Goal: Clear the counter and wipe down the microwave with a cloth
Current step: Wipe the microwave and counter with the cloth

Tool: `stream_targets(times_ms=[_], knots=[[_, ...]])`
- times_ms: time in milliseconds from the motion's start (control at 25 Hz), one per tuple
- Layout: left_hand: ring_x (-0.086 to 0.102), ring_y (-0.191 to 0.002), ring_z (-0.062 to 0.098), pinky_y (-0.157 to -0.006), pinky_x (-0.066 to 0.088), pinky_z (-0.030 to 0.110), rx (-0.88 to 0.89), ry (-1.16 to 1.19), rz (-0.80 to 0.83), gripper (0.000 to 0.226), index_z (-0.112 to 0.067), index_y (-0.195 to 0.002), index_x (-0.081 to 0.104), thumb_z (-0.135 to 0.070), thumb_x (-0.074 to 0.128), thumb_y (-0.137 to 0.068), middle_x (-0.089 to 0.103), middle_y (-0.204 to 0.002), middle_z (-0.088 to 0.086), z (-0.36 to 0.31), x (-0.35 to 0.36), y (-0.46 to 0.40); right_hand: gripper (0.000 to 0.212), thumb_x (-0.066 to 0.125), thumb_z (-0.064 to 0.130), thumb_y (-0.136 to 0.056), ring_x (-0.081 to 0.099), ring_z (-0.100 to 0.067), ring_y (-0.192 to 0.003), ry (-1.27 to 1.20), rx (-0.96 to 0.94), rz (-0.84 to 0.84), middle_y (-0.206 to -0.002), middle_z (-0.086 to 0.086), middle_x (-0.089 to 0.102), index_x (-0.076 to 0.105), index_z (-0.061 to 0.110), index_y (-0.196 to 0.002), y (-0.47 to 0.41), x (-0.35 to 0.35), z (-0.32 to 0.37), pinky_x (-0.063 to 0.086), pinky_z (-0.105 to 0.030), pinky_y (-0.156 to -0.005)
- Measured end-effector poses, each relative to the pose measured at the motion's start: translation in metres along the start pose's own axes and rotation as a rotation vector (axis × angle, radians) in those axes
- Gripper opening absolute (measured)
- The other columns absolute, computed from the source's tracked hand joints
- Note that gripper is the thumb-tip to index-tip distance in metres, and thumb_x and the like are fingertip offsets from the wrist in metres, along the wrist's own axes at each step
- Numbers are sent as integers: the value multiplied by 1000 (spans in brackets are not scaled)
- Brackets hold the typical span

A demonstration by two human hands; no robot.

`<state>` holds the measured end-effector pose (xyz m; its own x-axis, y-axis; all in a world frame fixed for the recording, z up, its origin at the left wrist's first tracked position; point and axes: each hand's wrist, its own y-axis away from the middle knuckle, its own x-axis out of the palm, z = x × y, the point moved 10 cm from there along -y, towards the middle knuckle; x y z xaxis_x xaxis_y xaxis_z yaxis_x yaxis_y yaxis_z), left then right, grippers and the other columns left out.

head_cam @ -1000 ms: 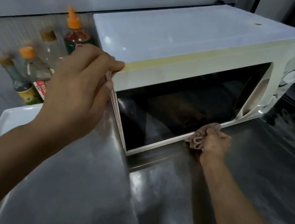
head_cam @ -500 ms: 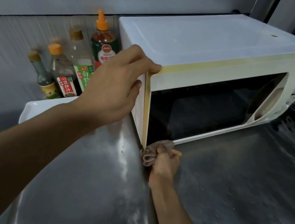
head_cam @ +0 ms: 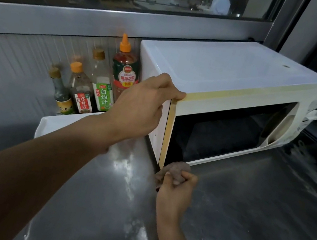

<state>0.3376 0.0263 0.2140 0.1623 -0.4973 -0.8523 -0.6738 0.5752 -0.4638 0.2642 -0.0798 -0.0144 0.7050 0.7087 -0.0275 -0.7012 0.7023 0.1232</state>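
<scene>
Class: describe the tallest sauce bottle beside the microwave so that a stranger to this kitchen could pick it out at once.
Find the white microwave on the steel counter. Four sauce bottles stand in a cluster against the wall to its left. The one wanted, the ketchup bottle, is nearest the microwave: red, with a pointed orange nozzle cap, unlike its neighbours' flat caps.

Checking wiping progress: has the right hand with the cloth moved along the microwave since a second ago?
Yes. The right hand with the cloth slid leftward along the microwave door's bottom edge, from near its right end to the lower left corner.

Kitchen, steel counter (head_cam: 243,209), microwave (head_cam: 233,86), sauce bottles (head_cam: 100,86) by window
</scene>
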Motion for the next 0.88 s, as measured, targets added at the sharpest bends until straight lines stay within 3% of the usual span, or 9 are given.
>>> stream_targets(times_ms=[80, 160, 240, 360, 440, 640, 880], knots=[[53, -112, 25, -82, 51, 45, 1, 13, -4, 53, -15, -130, 55, 8, 47, -83, 53, -121, 6, 2, 1, 1, 27, 63, 4, -82, 57, -12, -101, 150, -274, 9, -115, -5, 52, 48, 22, -94, 5, 6, 17, 47, -10, -77], [53, -113, 24, -81, 51, 45, -3, 25, -16, 54, -16, -130, 55, 9, 47, -82, 52, -121, 6, 2, 2, 2, 24, 65, -3, -77, 47, -20, -110, 332, -433, 6, -125, -11, 40, 51, 8, -94, 2, 22, 23, 48, -26, -90], [53, -114, 23, -81, 52, 45, -3, 32, -27, 55, -16, -130, 56, 10, 46, -82, 53, -120, 5, 2, 3, 2, 23, 66, -8, -72, 45, -29, -107, 468, -470, -31, -117, -20, 42, 51, 2, -87, -6, 34, 23, 50, -36, -89], [53, -112, 22, -79, 52, 44, 4, 43, -4, 56, -17, -129, 57, 11, 46, -81, 53, -119, 5, 5, 2, -1, 26, 69, -7, -72, 48, -29, -102, 473, -468, -43, -111, -20, 43, 49, 3, -85, -5, 37, 32, 53, -39, -82], [53, -110, 20, -78, 51, 42, -3, 53, 22, 59, -18, -129, 57, 11, 46, -79, 53, -119, 3, 7, 1, -2, 34, 69, -10, -67, 51, -29, -97, 363, -545, -71, -109, -18, 42, 46, 7, -85, 1, 34, 61, 51, -35, -82], [51, -109, 14, -75, 50, 37, -21, 38, 119, 63, -24, -133, 52, 7, 50, -79, 50, -122, -3, 7, 1, -3, 37, 75, -3, -70, 49, -22, -111, 181, -678, -125, -114, -13, 40, 46, 5, -92, 8, 29, 148, 44, -27, -97], [51, -108, 8, -76, 48, 29, -29, 38, 135, 62, -25, -135, 51, 5, 49, -81, 49, -125, -5, 9, 3, -2, 33, 69, -6, -73, 44, -24, -118, 261, -723, -95, -121, -17, 40, 50, 0, -99, 6, 29, 142, 40, -24, -96]])
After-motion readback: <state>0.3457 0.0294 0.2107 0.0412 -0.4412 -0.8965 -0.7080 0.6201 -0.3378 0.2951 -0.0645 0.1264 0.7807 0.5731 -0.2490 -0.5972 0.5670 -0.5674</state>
